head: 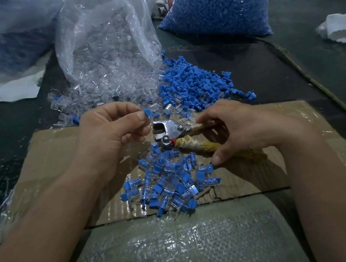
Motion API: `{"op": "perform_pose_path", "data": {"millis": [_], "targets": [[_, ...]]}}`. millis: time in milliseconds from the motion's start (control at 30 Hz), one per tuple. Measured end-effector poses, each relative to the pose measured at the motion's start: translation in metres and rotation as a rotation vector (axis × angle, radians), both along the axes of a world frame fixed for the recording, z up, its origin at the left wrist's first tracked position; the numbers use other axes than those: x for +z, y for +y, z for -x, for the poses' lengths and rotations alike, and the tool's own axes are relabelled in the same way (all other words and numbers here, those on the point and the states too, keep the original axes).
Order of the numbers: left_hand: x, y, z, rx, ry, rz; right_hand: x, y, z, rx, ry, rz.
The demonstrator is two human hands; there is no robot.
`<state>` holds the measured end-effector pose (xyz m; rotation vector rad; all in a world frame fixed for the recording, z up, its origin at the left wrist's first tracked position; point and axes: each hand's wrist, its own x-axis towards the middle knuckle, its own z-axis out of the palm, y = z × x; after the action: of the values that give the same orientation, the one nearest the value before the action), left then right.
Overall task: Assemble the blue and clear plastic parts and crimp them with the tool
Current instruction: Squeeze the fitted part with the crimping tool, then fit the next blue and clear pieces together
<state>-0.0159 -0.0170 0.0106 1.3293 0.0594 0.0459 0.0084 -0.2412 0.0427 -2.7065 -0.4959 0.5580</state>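
left hand (111, 130) pinches 1 blue-and-clear piece (148, 115) between thumb and forefinger, other fingers curled in; blue cap on top, clear body below it, hard to see against the glare. right hand (243, 127) grips the wrapped handles of the crimp tool (167, 130), fingers over the upper handle, thumb under the lower; the 2 handles are splayed and the metal jaws stand apart. key relation: tool's long axis runs left-right along the cardboard (304, 121) near its far edge, jaw mouth facing left, and the piece hangs just above and left of that mouth, not yet inside as far as I can tell. left hand is the nearer one, so I'd expect it to lower the piece in, then the right to squeeze. assembled pieces (170, 184) piled toward the cardboard's near edge; loose blue parts (194, 85) and loose clear parts (100, 90) lie beyond its far edge
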Motion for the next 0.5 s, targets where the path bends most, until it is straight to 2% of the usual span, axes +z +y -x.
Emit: {"op": "perform_pose_path", "data": {"millis": [233,500], "targets": [[-0.004,0.003,-0.002,-0.012,-0.007,0.032,0.002,0.005,0.001,0.009,-0.131,-0.012],[-0.005,0.003,-0.003,-0.015,-0.052,0.007,-0.006,0.012,-0.004,0.016,-0.240,0.063]]}}
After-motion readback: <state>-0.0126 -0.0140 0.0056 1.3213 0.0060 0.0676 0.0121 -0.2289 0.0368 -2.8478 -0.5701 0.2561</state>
